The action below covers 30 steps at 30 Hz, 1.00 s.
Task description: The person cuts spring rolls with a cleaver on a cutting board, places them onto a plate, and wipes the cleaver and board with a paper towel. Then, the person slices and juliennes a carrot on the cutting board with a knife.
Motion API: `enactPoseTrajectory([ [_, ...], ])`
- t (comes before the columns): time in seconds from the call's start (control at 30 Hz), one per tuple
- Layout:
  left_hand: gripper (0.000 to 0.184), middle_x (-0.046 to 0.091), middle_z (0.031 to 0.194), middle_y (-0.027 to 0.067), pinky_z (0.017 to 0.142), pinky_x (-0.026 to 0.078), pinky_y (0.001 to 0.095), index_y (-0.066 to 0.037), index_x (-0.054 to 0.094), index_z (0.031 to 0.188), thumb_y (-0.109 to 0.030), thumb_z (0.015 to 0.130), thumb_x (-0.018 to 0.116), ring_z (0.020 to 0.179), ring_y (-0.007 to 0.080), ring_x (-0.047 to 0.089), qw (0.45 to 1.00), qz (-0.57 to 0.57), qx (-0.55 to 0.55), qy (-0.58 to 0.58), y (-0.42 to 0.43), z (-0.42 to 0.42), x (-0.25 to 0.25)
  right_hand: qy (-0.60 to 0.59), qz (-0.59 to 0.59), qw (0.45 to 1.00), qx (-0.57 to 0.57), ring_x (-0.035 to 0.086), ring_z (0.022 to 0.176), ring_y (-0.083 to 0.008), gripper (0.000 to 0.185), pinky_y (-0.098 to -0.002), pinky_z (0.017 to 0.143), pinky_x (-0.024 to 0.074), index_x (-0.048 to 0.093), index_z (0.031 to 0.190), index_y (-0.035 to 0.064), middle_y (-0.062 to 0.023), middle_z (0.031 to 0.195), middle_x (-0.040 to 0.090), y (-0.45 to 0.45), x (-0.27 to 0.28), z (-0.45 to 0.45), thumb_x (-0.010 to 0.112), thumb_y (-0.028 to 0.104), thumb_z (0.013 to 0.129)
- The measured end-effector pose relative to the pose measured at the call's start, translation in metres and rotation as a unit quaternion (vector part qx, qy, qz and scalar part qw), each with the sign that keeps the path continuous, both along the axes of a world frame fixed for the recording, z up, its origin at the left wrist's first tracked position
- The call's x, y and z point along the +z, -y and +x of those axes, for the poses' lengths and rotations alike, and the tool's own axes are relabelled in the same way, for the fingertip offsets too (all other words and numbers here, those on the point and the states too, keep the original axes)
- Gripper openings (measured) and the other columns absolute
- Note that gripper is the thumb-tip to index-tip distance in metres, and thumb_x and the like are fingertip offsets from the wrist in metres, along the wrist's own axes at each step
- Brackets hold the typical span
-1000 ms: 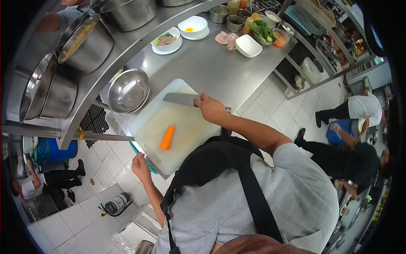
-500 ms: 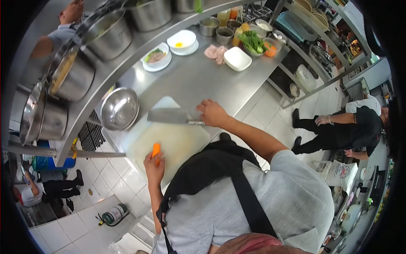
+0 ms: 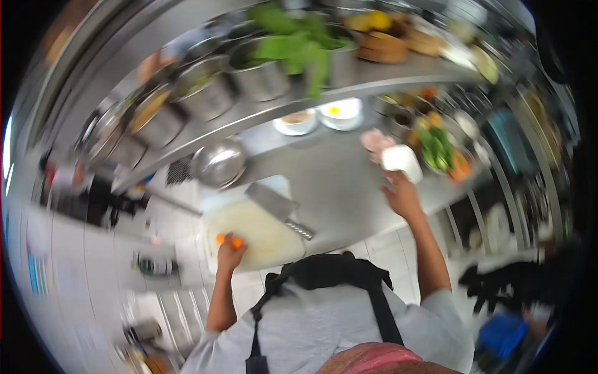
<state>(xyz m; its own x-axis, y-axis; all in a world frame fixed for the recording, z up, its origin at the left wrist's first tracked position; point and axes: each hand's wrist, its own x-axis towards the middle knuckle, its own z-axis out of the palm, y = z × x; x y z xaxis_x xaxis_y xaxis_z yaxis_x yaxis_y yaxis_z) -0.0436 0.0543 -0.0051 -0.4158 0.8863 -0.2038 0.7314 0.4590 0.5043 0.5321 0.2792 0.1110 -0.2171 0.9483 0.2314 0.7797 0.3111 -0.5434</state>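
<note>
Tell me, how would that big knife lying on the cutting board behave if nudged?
The knife would probably slide rather than roll, since it lies on its flat, broad side across the cutting board. It would likely stay stiff, being wide and metallic-looking.

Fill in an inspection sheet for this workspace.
Surface: steel counter with a cutting board on it.
Job's things: carrot at the board; knife lying on the board, in neither hand.
Clutter: metal bowl beyond the board; pink food beside the white dish; leafy greens farther right.
Hands: left hand has its fingers around the carrot; right hand is at the dish's near edge, grip unclear from blur.
Cables: nothing seen.
Surroundings: shelf holding steel pots; tiled floor.
</note>
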Motion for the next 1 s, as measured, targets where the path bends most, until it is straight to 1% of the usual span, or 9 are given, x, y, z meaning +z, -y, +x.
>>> enactPoseTrajectory([
  [0.07,0.091,0.074,0.128,0.0297,0.100,0.060,0.0469,-0.003,0.048,0.159,-0.042,0.087,0.087,0.118,0.0432,0.074,0.999,-0.020,0.047,0.019,-0.001,0.010,0.006,-0.056,-0.015,0.998,0.006,0.076,0.100,-0.0373,0.034,-0.0457,0.086,0.0614,0.072,0.127,0.0054,-0.0207,0.127,0.072,-0.014,0.023,0.015,0.078,0.008,0.093],
  [0.13,0.091,0.074,0.128,0.0278,0.101,0.060,0.0453,-0.004,0.047,0.160,-0.041,0.087,0.088,0.118,0.0407,0.074,0.994,-0.010,0.092,0.057,0.000,0.020,0.010,-0.073,-0.010,0.996,0.046,0.076,0.094,-0.0340,0.031,-0.0429,0.079,0.0610,0.073,0.125,0.0038,-0.0192,0.115,0.075,-0.024,0.041,0.021,0.076,0.007,0.095],
  [0.23,0.092,0.074,0.128,0.0236,0.103,0.059,0.0421,-0.005,0.046,0.161,-0.038,0.087,0.089,0.118,0.0353,0.074,0.988,0.013,0.105,0.116,0.005,0.025,0.012,-0.109,-0.037,0.989,0.092,0.076,0.093,-0.0329,0.031,-0.0413,0.079,0.0607,0.072,0.126,0.0033,-0.0190,0.114,0.075,-0.024,0.094,-0.005,0.075,0.006,0.096],
  [0.37,0.093,0.073,0.131,0.0201,0.104,0.058,0.0386,-0.006,0.046,0.162,-0.032,0.087,0.092,0.117,0.0294,0.074,0.973,0.025,0.096,0.208,0.010,0.000,-0.023,-0.063,0.122,0.956,0.260,0.072,0.098,-0.0369,0.034,-0.0444,0.089,0.0592,0.072,0.127,0.0053,-0.0172,0.113,0.075,-0.001,0.205,-0.079,0.080,0.009,0.093],
  [0.53,0.094,0.075,0.128,0.0199,0.103,0.059,0.0379,-0.007,0.048,0.161,-0.033,0.084,0.094,0.115,0.0289,0.076,0.978,0.023,0.078,0.192,0.007,-0.002,-0.009,0.001,0.288,0.871,0.397,0.068,0.112,-0.0369,0.029,-0.0466,0.097,0.0561,0.072,0.119,0.0052,-0.0147,0.118,0.072,0.018,0.306,-0.177,0.080,0.014,0.093],
  [0.73,0.093,0.079,0.116,0.0168,0.096,0.062,0.0381,-0.009,0.050,0.159,-0.036,0.082,0.094,0.105,0.0283,0.079,0.979,0.043,0.067,0.187,0.013,-0.006,-0.012,0.111,0.355,0.849,0.376,0.068,0.115,-0.0360,0.032,-0.0490,0.100,0.0559,0.074,0.120,0.0046,-0.0148,0.118,0.073,-0.030,0.350,-0.306,0.073,0.028,0.098],
  [0.8,0.092,0.080,0.107,0.0136,0.090,0.062,0.0374,-0.011,0.051,0.159,-0.039,0.082,0.093,0.098,0.0260,0.079,0.980,0.013,0.076,0.186,0.013,-0.004,-0.006,0.143,0.328,0.869,0.342,0.070,0.115,-0.0360,0.035,-0.0491,0.097,0.0576,0.074,0.123,0.0050,-0.0161,0.118,0.075,-0.052,0.361,-0.351,0.069,0.031,0.101],
  [0.87,0.090,0.079,0.098,0.0100,0.084,0.061,0.0383,-0.014,0.052,0.159,-0.043,0.083,0.091,0.091,0.0252,0.078,0.982,0.027,0.067,0.173,0.015,0.000,0.003,0.172,0.216,0.910,0.308,0.071,0.110,-0.0405,0.036,-0.0494,0.096,0.0566,0.071,0.126,0.0017,-0.0205,0.115,0.075,-0.061,0.384,-0.394,0.067,0.029,0.103],
  [1.0,0.087,0.078,0.093,0.0081,0.081,0.060,0.0417,-0.016,0.053,0.159,-0.045,0.084,0.088,0.088,0.0277,0.078,0.990,0.017,0.053,0.131,0.017,-0.001,0.018,0.197,0.200,0.922,0.267,0.075,0.106,-0.0342,0.043,-0.0462,0.096,0.0574,0.065,0.142,0.0096,-0.0190,0.119,0.077,-0.140,0.375,-0.468,0.067,0.027,0.103],
])
